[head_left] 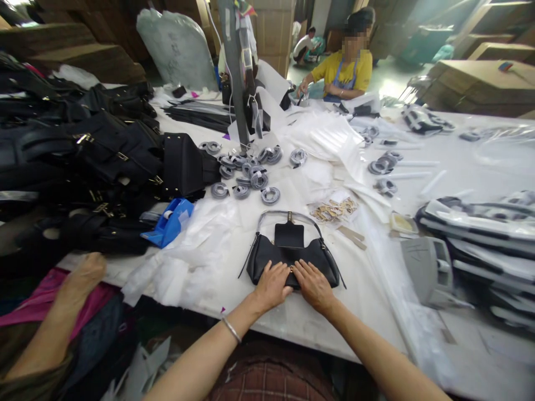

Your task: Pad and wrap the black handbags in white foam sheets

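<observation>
A black handbag (267,250) lies on the white table in front of me, its flap (289,235) turned up and its strap arched away from me. My left hand (272,285) rests flat on the near left part of the bag, fingers stretched out. Beside it, my right hand (312,283) lies flat on the near right part, fingers also extended. A small gold clasp (291,269) shows between the two hands. Neither hand grips anything. The bag's near edge is partly hidden under my palms.
Black bags (121,150) are heaped on the left, near a blue tape dispenser (170,221) and white wrapping (196,250). Several grey strap coils (271,195) lie beyond the handbag. Wrapped bags (476,250) stack at right. A co-worker's hand (90,273) is at left; another person (346,72) works opposite.
</observation>
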A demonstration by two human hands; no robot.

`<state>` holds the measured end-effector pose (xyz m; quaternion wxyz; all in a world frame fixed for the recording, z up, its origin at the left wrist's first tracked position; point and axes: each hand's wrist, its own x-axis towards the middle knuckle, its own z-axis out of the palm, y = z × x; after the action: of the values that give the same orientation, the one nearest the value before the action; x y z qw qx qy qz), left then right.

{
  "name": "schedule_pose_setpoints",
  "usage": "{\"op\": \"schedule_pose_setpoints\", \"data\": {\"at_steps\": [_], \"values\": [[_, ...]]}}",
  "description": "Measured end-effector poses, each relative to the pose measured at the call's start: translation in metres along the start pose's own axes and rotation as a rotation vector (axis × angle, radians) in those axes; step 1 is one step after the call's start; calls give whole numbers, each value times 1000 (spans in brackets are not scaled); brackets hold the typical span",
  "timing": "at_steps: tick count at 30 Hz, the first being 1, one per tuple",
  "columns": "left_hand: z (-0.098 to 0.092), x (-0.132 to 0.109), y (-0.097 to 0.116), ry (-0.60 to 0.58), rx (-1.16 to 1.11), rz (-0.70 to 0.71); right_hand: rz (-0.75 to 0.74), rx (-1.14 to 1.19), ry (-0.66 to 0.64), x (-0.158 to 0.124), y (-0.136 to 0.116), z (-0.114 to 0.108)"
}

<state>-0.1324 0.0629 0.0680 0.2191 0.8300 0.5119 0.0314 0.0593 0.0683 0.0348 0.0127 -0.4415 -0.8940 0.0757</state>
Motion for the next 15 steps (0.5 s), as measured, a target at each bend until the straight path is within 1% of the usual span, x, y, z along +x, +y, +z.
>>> {"op": "schedule_pose_setpoints", "data": {"at_steps": [3, 5, 8, 10, 15], "values": [[-22, 18, 2, -45, -44, -59, 5, -17, 23, -1, 0, 2], [-30, 33, 5, -58, -11, -70, 3, -35, 43, 0, -1, 1], [-31, 54, 13, -121, 52, -67, 16, -34, 91, 2, -4, -4], [-30, 64, 19, -170, 88, -46, 44, -35, 107, 3, -7, -7], [-35, 76, 26, -310, 144, 5, 88, -60, 120, 2, -13, -7]]}}
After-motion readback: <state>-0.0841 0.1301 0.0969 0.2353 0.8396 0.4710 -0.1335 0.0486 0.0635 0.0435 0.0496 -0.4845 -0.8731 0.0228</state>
